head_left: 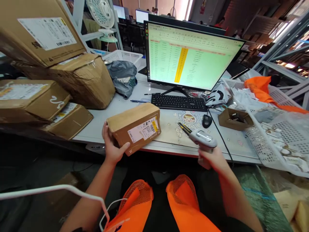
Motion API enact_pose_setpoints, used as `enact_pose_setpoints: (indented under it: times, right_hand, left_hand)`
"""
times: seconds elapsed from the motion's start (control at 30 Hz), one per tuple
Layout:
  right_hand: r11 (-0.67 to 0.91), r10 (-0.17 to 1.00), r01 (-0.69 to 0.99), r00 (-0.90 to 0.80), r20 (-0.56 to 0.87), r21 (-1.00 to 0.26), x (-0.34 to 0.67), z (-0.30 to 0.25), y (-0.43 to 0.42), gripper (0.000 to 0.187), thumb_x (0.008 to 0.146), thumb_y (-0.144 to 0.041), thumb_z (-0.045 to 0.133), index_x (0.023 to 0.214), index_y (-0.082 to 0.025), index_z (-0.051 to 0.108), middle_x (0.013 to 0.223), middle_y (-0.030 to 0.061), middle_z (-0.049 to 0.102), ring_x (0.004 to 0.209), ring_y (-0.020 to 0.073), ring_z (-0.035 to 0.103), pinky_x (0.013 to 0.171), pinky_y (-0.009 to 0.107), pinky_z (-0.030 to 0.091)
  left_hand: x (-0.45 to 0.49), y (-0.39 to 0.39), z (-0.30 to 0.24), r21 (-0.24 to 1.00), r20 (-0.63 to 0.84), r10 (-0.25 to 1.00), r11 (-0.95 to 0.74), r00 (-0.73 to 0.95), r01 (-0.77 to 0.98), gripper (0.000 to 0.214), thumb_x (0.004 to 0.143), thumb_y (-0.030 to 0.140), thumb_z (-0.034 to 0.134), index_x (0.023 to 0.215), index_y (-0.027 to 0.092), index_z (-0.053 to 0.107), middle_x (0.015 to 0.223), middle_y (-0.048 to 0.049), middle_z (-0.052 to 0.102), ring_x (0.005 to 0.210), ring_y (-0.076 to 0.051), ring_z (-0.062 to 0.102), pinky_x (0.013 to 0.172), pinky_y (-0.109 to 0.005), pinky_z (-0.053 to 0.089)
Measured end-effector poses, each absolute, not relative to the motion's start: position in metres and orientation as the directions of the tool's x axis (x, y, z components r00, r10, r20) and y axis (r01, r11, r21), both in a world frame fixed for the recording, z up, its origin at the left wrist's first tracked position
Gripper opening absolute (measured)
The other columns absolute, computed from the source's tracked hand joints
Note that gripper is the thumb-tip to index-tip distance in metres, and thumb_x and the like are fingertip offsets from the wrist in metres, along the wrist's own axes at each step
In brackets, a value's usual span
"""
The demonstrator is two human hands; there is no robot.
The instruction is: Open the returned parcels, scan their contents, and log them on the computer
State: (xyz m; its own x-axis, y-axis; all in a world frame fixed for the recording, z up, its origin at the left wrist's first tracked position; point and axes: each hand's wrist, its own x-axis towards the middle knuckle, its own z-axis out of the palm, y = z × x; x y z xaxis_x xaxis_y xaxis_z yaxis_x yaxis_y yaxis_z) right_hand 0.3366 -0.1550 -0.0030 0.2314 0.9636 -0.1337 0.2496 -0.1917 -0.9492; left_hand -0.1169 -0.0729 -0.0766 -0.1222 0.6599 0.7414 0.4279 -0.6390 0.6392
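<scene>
Head view: your left hand [113,150] grips the near left end of the box [136,127] at mid-frame, thumb pressed on the labelled side and fingers behind the left end. That box sits tilted at the front edge of the desk [95,129], between your hands but well apart from the right one. Your right hand [213,158], right of centre, is wrapped around the handle of the scanner [202,139], whose head lies just beside the cutter [184,129]. Right of the mouse [207,121], a small carton [223,120] without a raised lid holds a few dark pieces, too small to make out. At the right edge, a white basket [264,154] carries a jumble of small pale and brownish items with clear plastic; behind it, another basket [277,95] holds clear bags, with orange cloth [258,87] draped across. Closed parcels [82,80] are piled at upper left.
</scene>
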Motion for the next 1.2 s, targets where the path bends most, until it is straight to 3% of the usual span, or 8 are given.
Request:
enact_pose_setpoints:
  times: [0.2,0.4,0.47,0.57,0.67,0.87,1.0,1.2]
  right_hand:
    - [-0.445,0.745,0.363,0.657,-0.114,-0.819,0.486,-0.013,-0.132,0.046,0.064,-0.052,0.083,0.089,-0.015,0.074,0.076,0.0145,0.076,0.073,0.0314,0.073,0.061,0.039,0.058]
    - [-0.674,0.627,0.654,0.752,0.203,-0.343,0.542,-0.014,-0.111,0.051,0.086,-0.054,0.064,0.100,-0.009,0.082,0.106,0.0285,0.076,0.110,0.0456,0.069,0.095,0.056,0.053]
    - [-0.586,0.633,0.728,0.685,0.361,-0.356,0.510,-0.009,-0.082,0.051,0.096,-0.046,0.051,0.114,-0.008,0.080,0.116,0.0266,0.076,0.112,0.0393,0.069,0.099,0.051,0.052]
    - [-0.239,0.881,0.880,0.374,0.290,-0.410,0.439,-0.003,-0.011,0.046,0.098,-0.035,0.047,0.122,-0.011,0.078,0.117,0.0192,0.078,0.108,0.0291,0.069,0.099,0.038,0.051]
    - [-0.079,0.941,0.953,0.168,0.293,-0.293,0.379,-0.005,0.059,0.046,0.098,-0.025,0.047,0.134,-0.009,0.071,0.137,0.0204,0.070,0.130,0.0295,0.058,0.111,0.039,0.043]
    - [-0.199,0.923,0.964,0.244,0.298,-0.175,0.347,-0.018,0.110,0.059,0.104,-0.034,0.043,0.153,0.000,0.049,0.137,0.0282,0.065,0.139,0.0391,0.043,0.113,0.054,0.033]
    - [-0.219,0.934,0.967,0.246,0.257,-0.129,0.345,-0.015,0.118,0.054,0.107,-0.040,0.036,0.131,-0.004,0.067,0.136,0.0287,0.061,0.131,0.0397,0.045,0.108,0.053,0.034]
    - [-0.133,0.974,0.980,0.157,0.165,-0.147,0.334,0.001,0.072,0.055,0.105,-0.050,0.042,0.136,-0.010,0.066,0.134,0.0242,0.063,0.126,0.0350,0.053,0.104,0.045,0.041]
  left_hand:
    - [-0.144,-0.066,-0.069,0.640,0.760,0.629,-0.679,-0.165,0.359,0.077,0.097,0.050,0.070,0.164,0.031,0.037,0.173,-0.0153,0.033,0.161,-0.034,0.031,0.133,-0.056,0.027]
    - [-0.122,-0.041,-0.039,0.761,0.648,0.653,-0.561,-0.392,0.325,0.029,0.091,0.028,0.061,0.117,0.015,0.066,0.142,-0.0149,0.068,0.140,-0.033,0.060,0.123,-0.054,0.044]
    - [-0.117,-0.024,-0.038,0.769,0.634,0.616,-0.568,-0.468,0.293,0.029,0.085,0.023,0.056,0.109,0.013,0.066,0.127,-0.0115,0.074,0.131,-0.032,0.065,0.117,-0.052,0.051]
    - [-0.116,-0.002,-0.039,0.748,0.657,0.544,-0.559,-0.522,0.358,0.029,0.084,0.027,0.047,0.100,0.013,0.067,0.109,-0.0088,0.075,0.112,-0.031,0.070,0.101,-0.049,0.059]
    - [-0.119,-0.001,-0.037,0.738,0.670,0.533,-0.555,-0.517,0.383,0.030,0.091,0.031,0.046,0.100,0.013,0.069,0.104,-0.0096,0.073,0.102,-0.030,0.070,0.094,-0.047,0.060]
    - [-0.117,-0.070,-0.040,0.442,0.860,0.490,-0.580,-0.141,0.684,0.053,0.113,0.042,0.031,0.144,0.010,0.059,0.158,-0.0264,0.048,0.152,-0.036,0.043,0.126,-0.059,0.034]
    - [-0.085,-0.108,-0.038,0.205,0.902,0.424,-0.581,0.078,0.788,0.056,0.108,0.050,0.048,0.154,0.018,0.051,0.176,-0.0201,0.018,0.166,-0.038,0.008,0.132,-0.063,0.014]
    - [-0.030,-0.112,-0.006,0.146,0.864,0.465,-0.598,0.193,0.788,0.041,0.094,0.041,0.077,0.127,0.020,0.065,0.130,-0.0165,0.072,0.135,-0.037,0.061,0.128,-0.061,0.023]
